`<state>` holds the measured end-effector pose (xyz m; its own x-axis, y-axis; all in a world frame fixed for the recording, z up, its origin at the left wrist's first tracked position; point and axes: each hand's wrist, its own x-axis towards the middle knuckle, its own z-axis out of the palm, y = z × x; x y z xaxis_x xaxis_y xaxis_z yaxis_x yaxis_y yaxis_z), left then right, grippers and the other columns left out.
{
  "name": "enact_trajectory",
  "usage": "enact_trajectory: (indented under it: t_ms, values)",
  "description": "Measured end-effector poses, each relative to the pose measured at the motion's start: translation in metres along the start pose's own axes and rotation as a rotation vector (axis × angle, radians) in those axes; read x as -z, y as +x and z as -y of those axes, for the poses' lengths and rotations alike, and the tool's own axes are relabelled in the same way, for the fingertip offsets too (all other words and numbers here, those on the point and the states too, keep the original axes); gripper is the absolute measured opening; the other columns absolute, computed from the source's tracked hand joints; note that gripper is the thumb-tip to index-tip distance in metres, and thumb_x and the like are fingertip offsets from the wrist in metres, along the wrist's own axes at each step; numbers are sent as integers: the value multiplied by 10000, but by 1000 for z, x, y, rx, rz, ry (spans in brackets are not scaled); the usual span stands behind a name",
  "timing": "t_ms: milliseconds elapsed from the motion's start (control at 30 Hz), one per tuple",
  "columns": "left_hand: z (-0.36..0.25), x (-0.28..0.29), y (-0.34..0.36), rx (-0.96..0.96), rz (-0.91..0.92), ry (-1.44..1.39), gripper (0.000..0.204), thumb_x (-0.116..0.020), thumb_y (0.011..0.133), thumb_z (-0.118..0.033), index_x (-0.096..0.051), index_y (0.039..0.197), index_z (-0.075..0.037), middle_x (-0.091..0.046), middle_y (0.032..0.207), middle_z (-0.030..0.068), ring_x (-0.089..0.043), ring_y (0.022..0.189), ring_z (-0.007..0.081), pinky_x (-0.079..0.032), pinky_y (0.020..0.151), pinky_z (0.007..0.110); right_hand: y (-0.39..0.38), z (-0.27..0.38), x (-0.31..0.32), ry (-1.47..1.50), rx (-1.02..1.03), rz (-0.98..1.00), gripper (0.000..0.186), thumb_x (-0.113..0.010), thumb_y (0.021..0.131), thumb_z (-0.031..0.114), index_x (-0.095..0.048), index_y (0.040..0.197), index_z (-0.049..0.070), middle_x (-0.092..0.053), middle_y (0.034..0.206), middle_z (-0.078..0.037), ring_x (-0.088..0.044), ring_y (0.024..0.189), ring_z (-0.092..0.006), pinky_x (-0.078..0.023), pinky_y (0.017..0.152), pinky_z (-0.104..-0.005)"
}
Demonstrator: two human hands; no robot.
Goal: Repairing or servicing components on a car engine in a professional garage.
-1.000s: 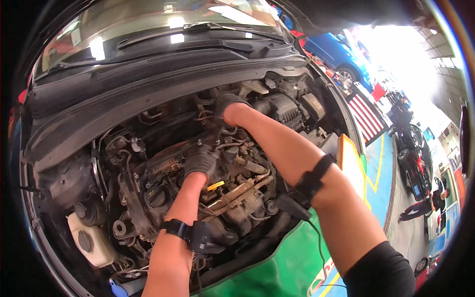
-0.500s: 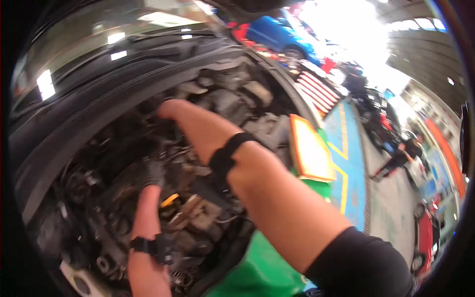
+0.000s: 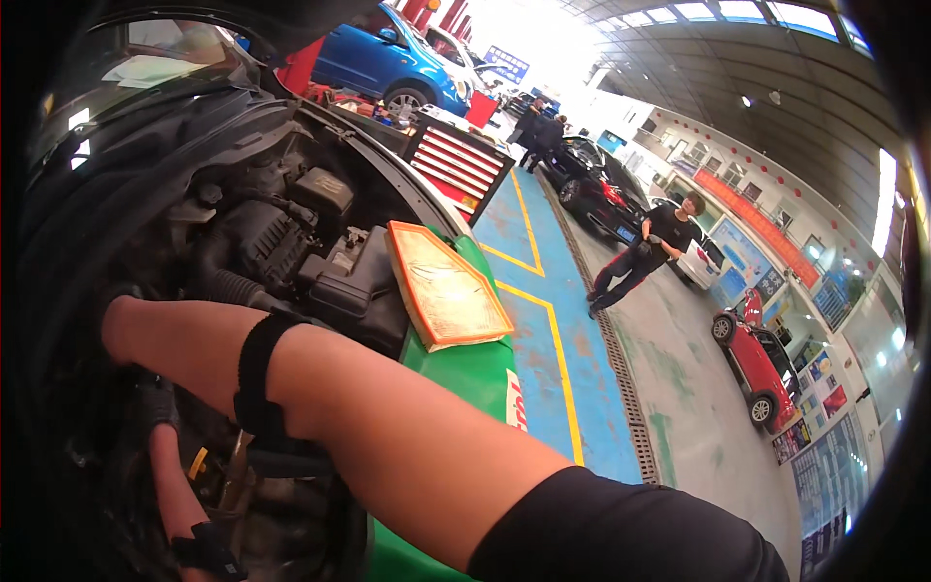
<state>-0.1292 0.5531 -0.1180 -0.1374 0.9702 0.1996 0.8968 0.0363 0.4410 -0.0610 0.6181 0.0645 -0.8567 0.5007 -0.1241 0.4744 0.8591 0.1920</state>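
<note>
Both my arms reach into the open engine bay of a car (image 3: 252, 233) at the left. My right hand (image 3: 124, 294), in a dark glove, is down among the dark parts at the back of the bay; its fingers are hidden. Below it, my left hand (image 3: 155, 404), also in a dark glove, sits deep between engine parts, its fingers lost in shadow. What either hand touches cannot be made out. A yellow piece (image 3: 199, 463), perhaps a dipstick handle, shows beside my left wrist. Black straps (image 3: 260, 373) circle my forearms.
An orange-framed panel air filter (image 3: 451, 291) lies on the green fender cover (image 3: 456, 373) at the car's side. Beyond stand a red-and-black tool chest (image 3: 456, 165), a blue car (image 3: 383, 58) and a red car (image 3: 756, 373). A co-worker (image 3: 655, 252) stands on the floor at right.
My view has swung to the right, so the engine bay and both arms sit further left. More of the workshop shows. Both hands remain down in the bay.
</note>
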Motion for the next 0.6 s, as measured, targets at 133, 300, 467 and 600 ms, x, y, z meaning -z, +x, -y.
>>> enact_trajectory:
  t_ms: [133, 300, 467, 600]
  values:
    - [-14, 19, -17, 5, -160, 45, 287, -589, 901, -338, -670, 1060, -114, -686, 1075, 142, -659, 943, 342, -517, 799, 457, -5, 9, 9, 16, -20, -16, 461, -589, 868, 299, -616, 1301, 141, -569, 1370, -86, -520, 1274, -258, -416, 1048, -398]
    - [-22, 29, -24, 49, -129, 162, 386, -575, 898, -431, -649, 1116, -120, -665, 1148, 141, -652, 991, 340, -512, 820, 455, -10, 13, 14, 20, -25, -23, 477, -589, 872, 310, -601, 1318, 143, -548, 1393, -86, -499, 1297, -257, -403, 1062, -401]
    - [-20, 20, -21, 28, -184, 142, 476, -499, 921, -514, -624, 1163, -124, -661, 1148, 158, -645, 997, 364, -511, 826, 461, -10, 14, 14, 20, -2, -30, 493, -588, 876, 321, -586, 1336, 146, -528, 1416, -87, -477, 1320, -257, -390, 1076, -404]
    - [-24, 28, -25, 16, -164, 197, 516, -468, 929, -548, -602, 1197, -128, -666, 1126, 176, -663, 921, 366, -513, 753, 490, -11, 17, 15, 8, 3, -30, 506, -588, 879, 330, -575, 1351, 147, -511, 1435, -87, -459, 1338, -257, -379, 1088, -407]
